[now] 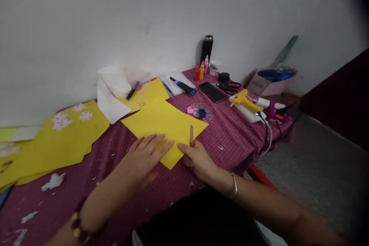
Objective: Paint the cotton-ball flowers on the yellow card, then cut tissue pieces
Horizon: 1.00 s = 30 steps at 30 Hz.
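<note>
A yellow paper sheet (164, 123) lies on the maroon checked tablecloth (230, 134). My left hand (144, 159) rests flat on the sheet's near corner, fingers stretched out and apart. My right hand (197, 159) is closed around a thin pencil-like stick (191, 135) that stands upright at the sheet's right edge. A bangle circles my right wrist.
More yellow sheets (57, 142) and white paper lie at the left. Behind are a black marker (132, 90), a phone (211, 91), scissors (229, 86), a yellow glue gun (245, 100), paint bottles (201, 71), a black flask (206, 48) and a box (268, 80). The table's edge is at right.
</note>
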Each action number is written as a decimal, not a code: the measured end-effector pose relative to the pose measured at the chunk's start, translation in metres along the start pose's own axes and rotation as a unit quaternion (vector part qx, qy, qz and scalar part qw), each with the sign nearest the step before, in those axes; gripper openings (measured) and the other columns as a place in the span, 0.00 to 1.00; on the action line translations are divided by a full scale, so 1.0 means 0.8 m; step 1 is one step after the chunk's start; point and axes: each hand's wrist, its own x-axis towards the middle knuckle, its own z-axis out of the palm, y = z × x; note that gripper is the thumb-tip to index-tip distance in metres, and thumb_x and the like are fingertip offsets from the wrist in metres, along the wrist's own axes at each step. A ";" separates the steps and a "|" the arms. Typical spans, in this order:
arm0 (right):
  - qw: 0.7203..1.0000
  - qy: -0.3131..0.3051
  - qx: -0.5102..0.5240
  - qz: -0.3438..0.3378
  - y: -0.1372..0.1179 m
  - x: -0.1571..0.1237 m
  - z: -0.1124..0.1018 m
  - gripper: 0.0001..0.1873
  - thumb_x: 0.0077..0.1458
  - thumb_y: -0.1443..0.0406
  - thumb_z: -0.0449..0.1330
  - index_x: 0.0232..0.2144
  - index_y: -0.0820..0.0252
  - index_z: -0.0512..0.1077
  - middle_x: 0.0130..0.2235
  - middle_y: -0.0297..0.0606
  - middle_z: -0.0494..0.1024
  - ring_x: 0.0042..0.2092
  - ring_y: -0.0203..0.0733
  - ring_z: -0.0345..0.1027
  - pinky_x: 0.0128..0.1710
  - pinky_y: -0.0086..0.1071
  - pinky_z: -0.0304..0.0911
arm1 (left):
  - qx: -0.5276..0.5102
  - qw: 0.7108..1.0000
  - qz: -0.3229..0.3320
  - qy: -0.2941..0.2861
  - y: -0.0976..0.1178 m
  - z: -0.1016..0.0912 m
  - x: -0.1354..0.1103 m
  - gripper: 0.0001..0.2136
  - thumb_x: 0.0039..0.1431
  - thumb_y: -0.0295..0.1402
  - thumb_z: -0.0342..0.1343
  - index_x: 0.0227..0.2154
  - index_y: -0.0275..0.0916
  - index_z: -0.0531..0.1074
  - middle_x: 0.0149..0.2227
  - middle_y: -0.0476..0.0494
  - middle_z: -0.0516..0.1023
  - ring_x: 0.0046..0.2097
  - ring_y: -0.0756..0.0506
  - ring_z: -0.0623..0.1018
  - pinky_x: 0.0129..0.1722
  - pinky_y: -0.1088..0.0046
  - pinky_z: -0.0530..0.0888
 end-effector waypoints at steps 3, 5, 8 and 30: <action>0.999 -0.047 -0.014 0.005 0.004 -0.015 0.003 0.17 0.44 0.55 0.65 0.26 0.58 0.64 0.13 0.19 0.55 0.14 0.26 0.41 0.13 0.25 0.38 | 0.053 0.997 -0.044 0.047 0.002 0.045 -0.031 0.30 0.53 0.22 0.50 0.60 0.47 0.66 0.64 0.40 0.64 0.64 0.37 0.63 0.64 0.49 0.56; 0.987 -0.144 -0.055 0.041 0.000 -0.029 -0.002 0.17 0.47 0.53 0.63 0.24 0.58 0.64 0.12 0.22 0.59 0.13 0.26 0.41 0.13 0.26 0.36 | 0.028 0.994 -0.066 0.079 -0.002 0.065 -0.039 0.26 0.56 0.22 0.46 0.57 0.44 0.69 0.62 0.38 0.67 0.63 0.39 0.65 0.62 0.49 0.59; 0.937 -0.307 -0.124 0.114 -0.018 -0.051 -0.025 0.20 0.54 0.49 0.57 0.24 0.60 0.65 0.20 0.34 0.75 0.14 0.25 0.43 0.13 0.25 0.36 | -0.036 0.993 -0.082 0.079 -0.014 0.087 -0.054 0.24 0.58 0.22 0.45 0.55 0.43 0.71 0.61 0.37 0.68 0.61 0.41 0.68 0.60 0.52 0.64; 0.935 0.088 -0.213 -0.270 -0.109 0.018 -0.165 0.13 0.54 0.55 0.57 0.33 0.59 0.69 0.23 0.29 0.68 0.24 0.33 0.60 0.25 0.28 0.57 | 0.027 0.994 0.092 0.057 -0.055 0.120 -0.079 0.25 0.56 0.24 0.49 0.55 0.52 0.71 0.60 0.43 0.70 0.58 0.40 0.72 0.54 0.58 0.73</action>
